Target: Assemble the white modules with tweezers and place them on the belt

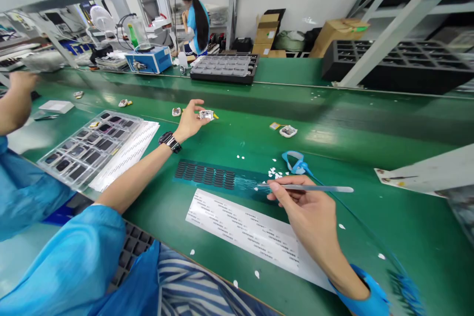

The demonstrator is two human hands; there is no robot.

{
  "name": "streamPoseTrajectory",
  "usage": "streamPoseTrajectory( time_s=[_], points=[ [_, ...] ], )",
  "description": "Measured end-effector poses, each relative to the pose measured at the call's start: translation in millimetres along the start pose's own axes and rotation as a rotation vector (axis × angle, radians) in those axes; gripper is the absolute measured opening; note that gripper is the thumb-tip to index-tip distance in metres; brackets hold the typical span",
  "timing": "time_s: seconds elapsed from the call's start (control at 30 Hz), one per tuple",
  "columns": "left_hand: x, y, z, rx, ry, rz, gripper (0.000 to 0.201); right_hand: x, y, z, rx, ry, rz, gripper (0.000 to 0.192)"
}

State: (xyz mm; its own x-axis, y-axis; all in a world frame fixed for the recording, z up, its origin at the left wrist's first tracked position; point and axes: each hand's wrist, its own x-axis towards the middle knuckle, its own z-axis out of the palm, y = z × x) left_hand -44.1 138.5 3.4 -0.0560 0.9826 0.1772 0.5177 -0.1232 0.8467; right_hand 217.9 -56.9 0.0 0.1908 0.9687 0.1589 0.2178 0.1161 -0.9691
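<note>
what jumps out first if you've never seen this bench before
Probably the left hand, stretched out over the green belt and pinching a small silvery part. Nearer, the right hand holds metal tweezers with the tip at a blue sheet of dark pads, a white label strip just below it. At the left lies a clear tray of dark screens.

Left arm outstretched, left hand point(189, 119) pinching forward; right hand point(309, 212) near, fingers point(278, 188) curled in pinch.
</note>
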Motion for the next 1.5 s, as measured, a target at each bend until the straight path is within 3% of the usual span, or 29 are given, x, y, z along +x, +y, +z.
streamPoseTrajectory(
  time_s=[0.13, 0.23, 0.4, 0.5, 0.57, 0.9, 1.13, 1.33, 1.5],
  points=[
    [-42, 24, -8.6, -0.455, -0.032, 0.019, 0.060, -1, -1, -1, -0.003, -0.014, -0.001, 0.040],
    [-74, 42, -11.9, -0.697, -0.163, -0.141, 0.041, 1, 2, 0, 0.005, -0.064, 0.035, 0.043],
    [-110, 50, -9.0, -0.662, -0.488, -0.382, 0.016, 8, 12, 6, 0.044, -0.185, 0.108, 0.049],
    [-120, 41, -3.5, -0.630, -0.673, -0.432, 0.019, 10, 16, 13, 0.041, -0.267, 0.125, 0.049],
    [-124, 33, 1.3, -0.617, -0.721, -0.447, 0.024, 10, 16, 20, 0.014, -0.330, 0.124, 0.047],
    [-133, 27, 16.4, -0.378, -0.644, -0.361, 0.011, 14, 19, 39, -0.108, -0.419, 0.069, 0.022],
    [-136, 17, 19.4, -0.346, -0.652, -0.247, 0.015, 16, 21, 43, -0.088, -0.411, 0.086, 0.030],
    [-135, 20, 17.4, -0.364, -0.662, -0.302, 0.013, 23, 16, 33, 0.034, -0.561, 0.152, 0.043],
    [-136, 31, 17.0, -0.488, -0.589, -0.400, 0.018, 24, 14, 19, 0.068, -0.363, 0.091, 0.042]
  ],
)
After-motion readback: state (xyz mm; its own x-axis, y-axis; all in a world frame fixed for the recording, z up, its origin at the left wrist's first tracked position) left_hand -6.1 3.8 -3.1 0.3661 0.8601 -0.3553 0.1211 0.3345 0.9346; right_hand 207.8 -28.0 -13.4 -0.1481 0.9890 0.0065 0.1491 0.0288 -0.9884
